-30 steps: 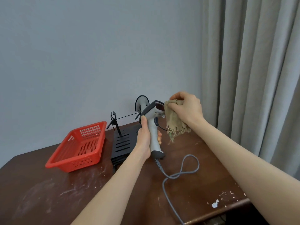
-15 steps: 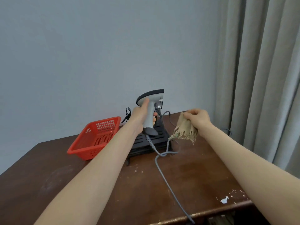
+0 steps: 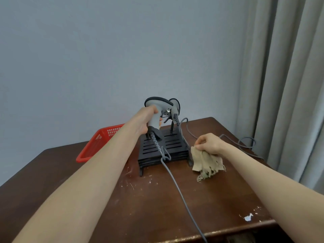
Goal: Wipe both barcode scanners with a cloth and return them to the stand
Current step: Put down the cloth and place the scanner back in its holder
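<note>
The left hand [image 3: 148, 121] wraps its fingers round the handle of a grey barcode scanner [image 3: 158, 104] and holds it above the left half of the black slotted stand [image 3: 164, 146]. The scanner's long axis runs nearly upright, head on top and handle end down just over the stand's base. The dark-capped head points right and away, toward the second scanner [image 3: 175, 109], which sits on the stand's right post. A grey cable [image 3: 175, 181], coiled at first, leaves the held scanner's handle end, crosses the stand and runs to the near edge of the brown surface [image 3: 140, 207].

The right hand [image 3: 208, 143] pinches a frayed tan cloth [image 3: 205, 163] just right of the stand, and the cloth's lower edge lies on the surface. A red basket [image 3: 98, 146] stands left of the stand, partly hidden by the left forearm.
</note>
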